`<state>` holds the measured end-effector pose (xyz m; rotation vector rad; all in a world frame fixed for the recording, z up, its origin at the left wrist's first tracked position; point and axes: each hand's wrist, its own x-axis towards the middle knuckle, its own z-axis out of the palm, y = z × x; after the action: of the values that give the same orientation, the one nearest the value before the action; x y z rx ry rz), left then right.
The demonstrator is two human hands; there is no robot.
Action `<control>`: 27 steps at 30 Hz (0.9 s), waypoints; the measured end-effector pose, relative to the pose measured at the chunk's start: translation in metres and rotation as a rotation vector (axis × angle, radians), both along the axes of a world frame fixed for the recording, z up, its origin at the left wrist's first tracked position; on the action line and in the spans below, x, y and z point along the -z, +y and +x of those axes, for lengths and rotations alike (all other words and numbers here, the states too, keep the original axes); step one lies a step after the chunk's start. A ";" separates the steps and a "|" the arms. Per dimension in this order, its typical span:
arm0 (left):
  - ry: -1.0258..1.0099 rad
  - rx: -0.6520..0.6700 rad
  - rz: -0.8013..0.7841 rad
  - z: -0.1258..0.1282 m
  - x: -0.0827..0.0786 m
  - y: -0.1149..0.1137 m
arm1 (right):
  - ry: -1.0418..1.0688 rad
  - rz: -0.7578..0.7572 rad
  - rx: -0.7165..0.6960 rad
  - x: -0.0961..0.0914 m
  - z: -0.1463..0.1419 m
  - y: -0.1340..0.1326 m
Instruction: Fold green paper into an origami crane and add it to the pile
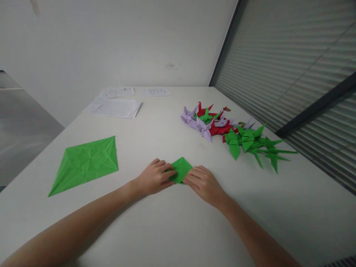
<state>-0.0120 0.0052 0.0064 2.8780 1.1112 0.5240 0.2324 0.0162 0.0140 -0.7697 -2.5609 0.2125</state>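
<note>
Between two hands (157, 176) (204, 182), one folded paper (182, 167)

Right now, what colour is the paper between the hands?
The paper is green, best seen in the head view.

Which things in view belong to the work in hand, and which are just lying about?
In hand:
- small folded green paper, with the left hand and right hand on it

Lying about:
- creased green sheet, at left
- folded paper figures, at right
- printed papers, far left

Small green folded paper (182, 167), corner pointing away
</note>
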 end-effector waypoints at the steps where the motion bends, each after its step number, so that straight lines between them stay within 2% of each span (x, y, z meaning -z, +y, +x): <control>1: -0.005 0.014 0.029 0.000 0.000 0.000 | 0.051 -0.026 0.000 -0.001 -0.001 -0.001; 3: -0.076 0.045 0.052 0.002 -0.003 -0.002 | 0.175 -0.091 -0.006 -0.004 -0.002 -0.004; 5: -0.261 0.058 -0.006 0.005 -0.010 -0.005 | 0.330 -0.182 0.027 -0.008 -0.003 -0.007; 7: -0.546 0.005 -0.171 0.011 -0.018 -0.009 | 0.519 -0.333 0.143 -0.011 -0.005 -0.009; 10: -0.853 -0.141 -0.487 0.017 -0.025 -0.011 | 0.761 -0.719 0.310 -0.012 -0.007 -0.009; 12: -0.949 -0.201 -0.659 0.018 -0.024 -0.007 | 0.832 -0.944 0.346 -0.010 -0.008 -0.006; 15: -0.968 -0.286 -0.750 0.015 -0.014 0.002 | 0.838 -1.059 0.389 -0.003 -0.009 0.000; 18: -0.918 -0.348 -0.692 0.010 -0.006 0.009 | 0.791 -1.075 0.423 0.004 -0.007 0.004; 21: -0.837 -0.362 -0.382 0.007 -0.004 0.006 | 0.768 -1.062 0.446 0.010 -0.005 0.006; 23: -0.722 -0.257 -0.150 0.009 -0.004 -0.002 | 0.767 -1.051 0.468 0.013 -0.005 0.007; 25: -0.553 -0.076 -0.083 0.013 -0.003 -0.010 | 0.763 -1.051 0.487 0.017 -0.005 0.007; 27: -0.372 0.040 -0.026 0.018 0.000 -0.016 | 0.751 -1.047 0.492 0.021 -0.007 0.008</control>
<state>0.0060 -0.0110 0.0067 2.6196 0.9875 0.9826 0.2250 0.0238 -0.0069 -1.3016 -1.3729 1.4140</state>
